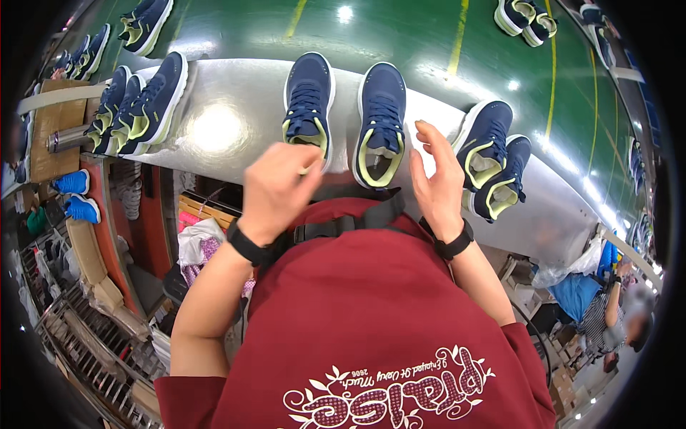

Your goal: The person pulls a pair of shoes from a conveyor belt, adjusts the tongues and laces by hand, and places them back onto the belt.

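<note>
Two navy sneakers with pale green lining and white soles stand side by side in front of me, toes pointing away. My left hand [280, 191] is closed at the heel of the left sneaker [307, 100] and covers part of its opening. A speck of pale green shows by its fingertips; what they hold, if anything, I cannot make out. My right hand [437, 179] is open, thumb and fingers apart, just right of the second sneaker [381, 121]. It holds nothing, and a narrow gap shows between it and that shoe.
The sneakers stand on a metal ledge [239, 93] beside a green conveyor belt [400, 36]. More navy sneakers stand at left [161, 104] and right [489, 139]. Blue shoes [82, 207] sit on a rack at far left. Another person [607, 314] is at the far right.
</note>
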The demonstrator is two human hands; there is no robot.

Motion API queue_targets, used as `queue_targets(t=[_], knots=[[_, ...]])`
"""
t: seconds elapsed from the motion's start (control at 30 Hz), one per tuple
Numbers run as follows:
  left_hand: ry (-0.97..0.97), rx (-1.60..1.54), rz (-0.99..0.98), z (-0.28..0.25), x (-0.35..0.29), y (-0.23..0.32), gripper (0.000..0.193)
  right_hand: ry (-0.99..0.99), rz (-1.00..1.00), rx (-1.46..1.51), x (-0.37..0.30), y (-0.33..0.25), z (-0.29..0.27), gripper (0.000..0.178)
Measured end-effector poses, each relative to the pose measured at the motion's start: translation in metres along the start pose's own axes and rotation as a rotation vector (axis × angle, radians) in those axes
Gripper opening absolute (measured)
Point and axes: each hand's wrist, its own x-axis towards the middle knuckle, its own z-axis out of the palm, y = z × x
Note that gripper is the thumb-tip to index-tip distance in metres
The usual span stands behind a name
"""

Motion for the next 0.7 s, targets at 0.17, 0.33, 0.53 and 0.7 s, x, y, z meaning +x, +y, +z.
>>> queue_targets(t=[0.17,0.33,0.53,0.7], knots=[[0.099,-0.245,-0.46,-0.01,-0.015,-0.055,0.019,-0.116,-0.068,0.081,0.009,-0.053,0.025,0.027],[-0.166,-0.052,-0.339,-0.005,-0.001,-0.065,0.066,-0.231,-0.008,-0.021,0.035,-0.05,0.08,0.029],[-0.397,0.01,-0.225,0.004,0.011,-0.104,0.08,-0.245,0.151,0.018,0.029,-0.068,0.108,0.036],[-0.36,-0.12,-0.071,0.007,0.01,-0.121,0.082,0.019,0.206,0.044,0.015,-0.084,0.118,0.017]])
